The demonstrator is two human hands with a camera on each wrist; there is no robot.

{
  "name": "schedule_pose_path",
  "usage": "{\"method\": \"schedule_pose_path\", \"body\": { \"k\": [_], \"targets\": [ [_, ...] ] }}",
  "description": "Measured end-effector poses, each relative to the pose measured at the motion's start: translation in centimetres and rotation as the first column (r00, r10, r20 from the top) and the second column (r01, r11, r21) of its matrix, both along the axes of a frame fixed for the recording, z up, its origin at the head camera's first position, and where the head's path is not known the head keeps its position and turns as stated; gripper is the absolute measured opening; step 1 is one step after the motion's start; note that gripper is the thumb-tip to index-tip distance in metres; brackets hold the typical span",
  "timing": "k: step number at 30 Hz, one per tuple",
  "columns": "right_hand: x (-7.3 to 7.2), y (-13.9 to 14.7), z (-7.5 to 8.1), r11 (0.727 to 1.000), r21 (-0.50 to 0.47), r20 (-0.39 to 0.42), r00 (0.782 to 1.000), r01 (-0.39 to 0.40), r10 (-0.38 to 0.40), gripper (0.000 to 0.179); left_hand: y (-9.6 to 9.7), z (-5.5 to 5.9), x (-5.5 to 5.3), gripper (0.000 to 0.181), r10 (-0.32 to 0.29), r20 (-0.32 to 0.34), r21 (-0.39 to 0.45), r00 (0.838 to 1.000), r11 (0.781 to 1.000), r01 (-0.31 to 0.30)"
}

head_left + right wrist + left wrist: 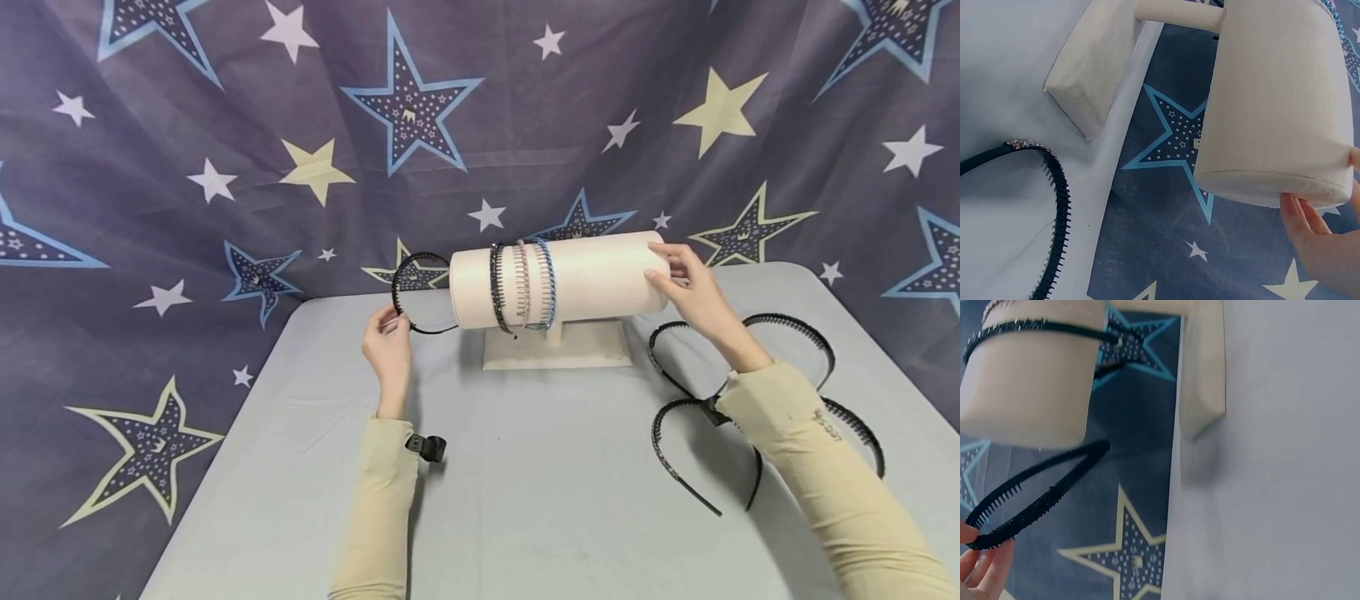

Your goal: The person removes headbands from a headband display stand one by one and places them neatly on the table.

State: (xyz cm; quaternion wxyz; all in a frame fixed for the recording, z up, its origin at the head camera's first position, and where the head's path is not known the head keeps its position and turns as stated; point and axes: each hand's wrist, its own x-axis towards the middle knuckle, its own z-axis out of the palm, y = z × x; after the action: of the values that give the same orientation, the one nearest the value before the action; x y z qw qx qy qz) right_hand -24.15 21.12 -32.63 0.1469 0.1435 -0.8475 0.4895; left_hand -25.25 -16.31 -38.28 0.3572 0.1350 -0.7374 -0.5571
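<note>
My left hand point(388, 346) pinches a black toothed headband point(397, 287) between thumb and fingers. The headband hangs beside the left end of a cream cylindrical display stand point(600, 275), and in the left wrist view its loop point(1041, 503) is just off the padded end point(1029, 394). My right hand point(701, 300) holds the cylinder's other end; in the right wrist view its fingertips point(1294, 209) touch the end face. Around the cylinder sit a black headband point(497, 287), a pink one point(522, 283) and a blue one point(550, 283).
Several black headbands point(795, 320) lie on the table's right side, partly hidden under my right forearm. The stand's flat base point(585, 350) rests on the grey-white tablecloth point(525, 483). A star-printed curtain point(510, 100) hangs behind.
</note>
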Motion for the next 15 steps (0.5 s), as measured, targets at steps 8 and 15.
{"method": "schedule_pose_path", "body": {
  "k": [8, 15],
  "targets": [
    [0.8, -0.5, 0.8, 1.000, -0.001, 0.000, 1.000, 0.001, -0.001, 0.040, -2.7, -0.6, 0.8, 0.025, 0.026, 0.060, -0.023, 0.998, 0.999, -0.025],
    [0.8, -0.5, 0.7, 1.000, -0.006, -0.007, 1.000, -0.003, 0.003, 0.040, -4.4, -1.0, 1.3, 0.025, 0.007, 0.099, -0.073, 0.995, 0.997, 0.001]
  ]
}}
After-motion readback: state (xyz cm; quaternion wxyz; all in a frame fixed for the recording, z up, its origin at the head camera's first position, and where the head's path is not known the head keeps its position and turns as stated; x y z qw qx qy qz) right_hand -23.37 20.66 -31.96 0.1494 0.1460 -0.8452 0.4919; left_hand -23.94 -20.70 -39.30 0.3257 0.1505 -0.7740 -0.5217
